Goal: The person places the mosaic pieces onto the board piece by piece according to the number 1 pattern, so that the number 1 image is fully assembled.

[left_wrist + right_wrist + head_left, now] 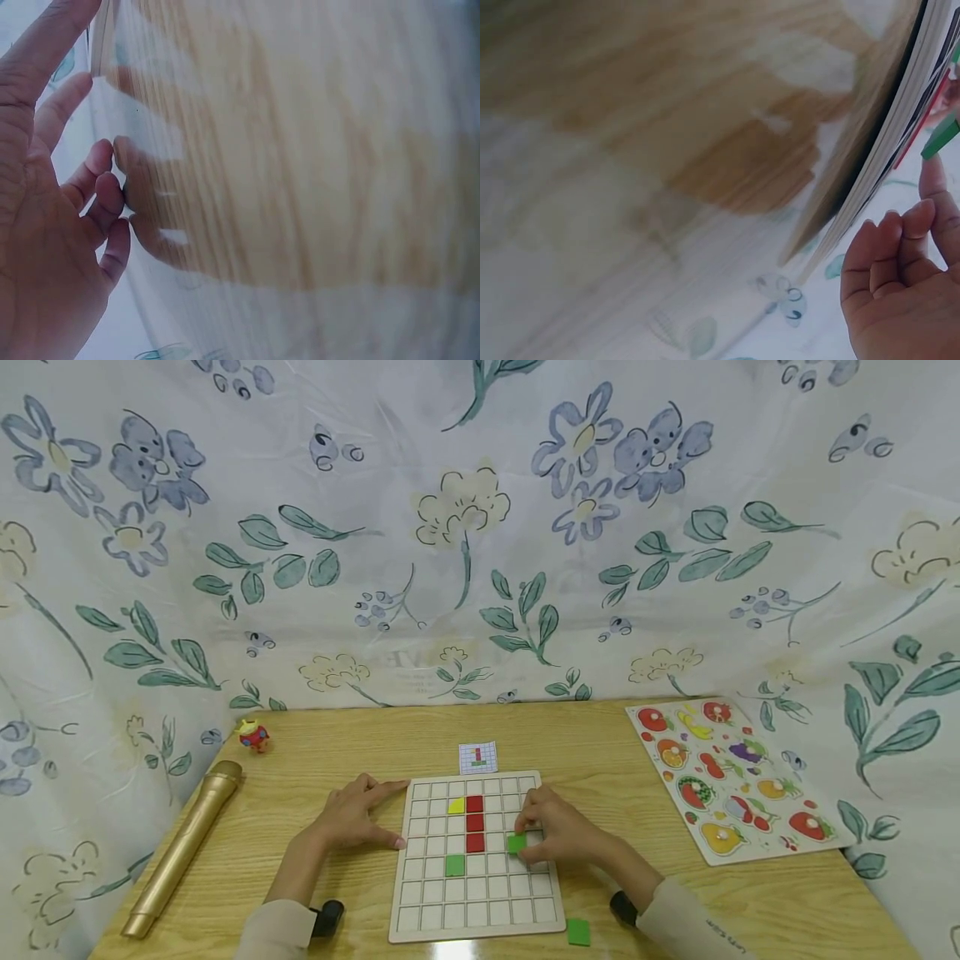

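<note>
A wooden grid board [397,893] lies on the table in the head view. My left hand [351,817] is at its left side, index finger and thumb stretched out to the frame. Over the right part of the grid, my right hand [561,831] pinches a green square tile [516,843]; the right wrist view shows this tile [941,135] edge-on at a fingertip. Three red tiles [475,822] form a column on the grid. A yellow tile [457,807] with a cut corner sits left of the top one. Lower left of the column is another green tile [455,865].
A loose green tile [578,932] lies by the board's lower right corner. Behind the board is a small pattern card [477,757]. A fruit puzzle board [675,802] lies at right; a gold microphone [183,852] and a small red toy figure [253,736] are at left.
</note>
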Action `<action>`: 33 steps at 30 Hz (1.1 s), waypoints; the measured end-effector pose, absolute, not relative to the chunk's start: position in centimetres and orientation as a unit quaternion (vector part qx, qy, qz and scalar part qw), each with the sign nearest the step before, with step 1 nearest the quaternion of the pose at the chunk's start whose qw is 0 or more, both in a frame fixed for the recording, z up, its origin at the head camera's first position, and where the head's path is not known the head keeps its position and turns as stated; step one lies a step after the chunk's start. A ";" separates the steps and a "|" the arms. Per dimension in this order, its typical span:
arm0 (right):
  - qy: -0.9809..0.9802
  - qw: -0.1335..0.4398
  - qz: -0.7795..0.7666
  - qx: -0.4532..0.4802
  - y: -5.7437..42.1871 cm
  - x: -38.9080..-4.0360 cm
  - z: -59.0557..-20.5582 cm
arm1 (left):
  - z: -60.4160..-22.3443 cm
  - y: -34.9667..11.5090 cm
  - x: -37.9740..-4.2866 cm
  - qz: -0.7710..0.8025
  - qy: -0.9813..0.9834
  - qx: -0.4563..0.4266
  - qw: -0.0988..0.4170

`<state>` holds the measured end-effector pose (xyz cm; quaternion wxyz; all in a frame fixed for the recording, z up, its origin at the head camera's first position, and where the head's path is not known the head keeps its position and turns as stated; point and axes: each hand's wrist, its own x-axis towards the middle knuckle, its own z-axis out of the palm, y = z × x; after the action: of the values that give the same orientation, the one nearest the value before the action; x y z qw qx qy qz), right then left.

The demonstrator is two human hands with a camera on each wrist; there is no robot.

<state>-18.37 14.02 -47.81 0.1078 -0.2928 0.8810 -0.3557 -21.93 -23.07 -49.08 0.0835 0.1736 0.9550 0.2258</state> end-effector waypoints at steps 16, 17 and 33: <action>0.879 0.094 -0.339 -0.322 12.7 -18.1 -47.7 | -48.6 -23.0 -21.9 0.226 0.954 0.172 0.095; 0.880 0.095 -0.335 -0.322 12.7 -18.1 -47.7 | -48.6 -23.0 -21.9 0.226 0.954 0.173 0.094; 0.879 0.097 -0.320 -0.339 11.2 -17.6 -47.3 | -48.6 -23.1 -21.9 0.226 0.953 0.178 0.094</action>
<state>-17.61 11.23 -47.30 0.0970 -0.3391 0.8792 -0.3203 -21.93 -23.08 -48.63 0.0939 0.1776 0.9531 0.2264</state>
